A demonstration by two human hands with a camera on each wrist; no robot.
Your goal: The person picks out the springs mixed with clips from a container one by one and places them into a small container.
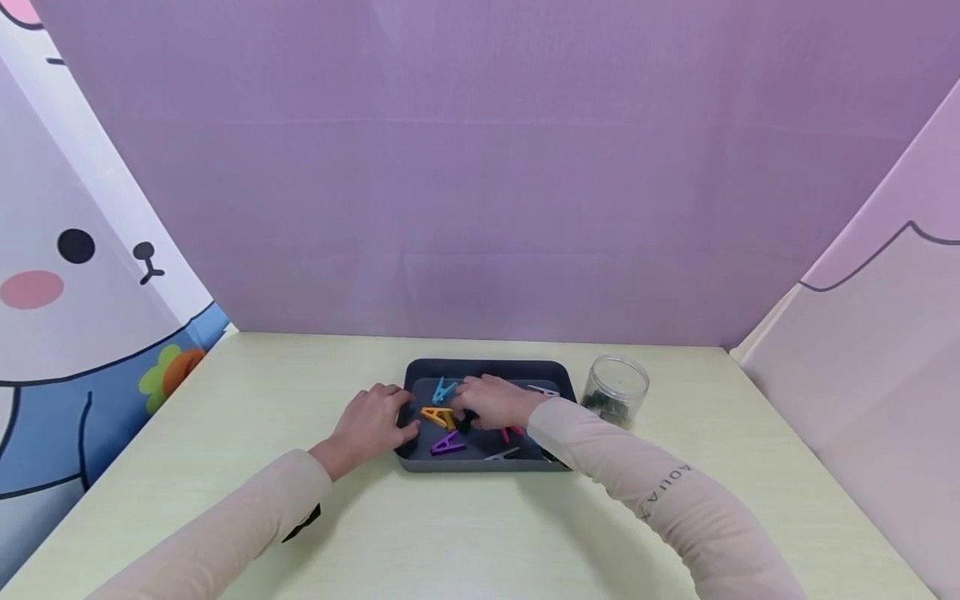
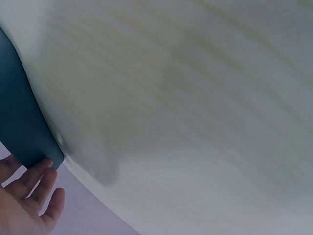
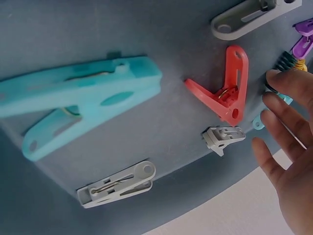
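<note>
A dark grey tray on the table holds plastic clips. My left hand grips its left end, thumb and fingers at the rim; in the left wrist view a fingertip lies against the corner. Over the tray, my right hand reaches down and its fingertips pinch a dark ridged coil, partly hidden behind them. Close by lie a yellow clip, a purple clip and a small blue clip. A red clip and a large turquoise clip show in the right wrist view.
Right of the tray stands a clear jar with dark pieces in its bottom. Several grey clips, one of them a light grey clip, lie in the tray. A purple cloth hangs behind the pale table.
</note>
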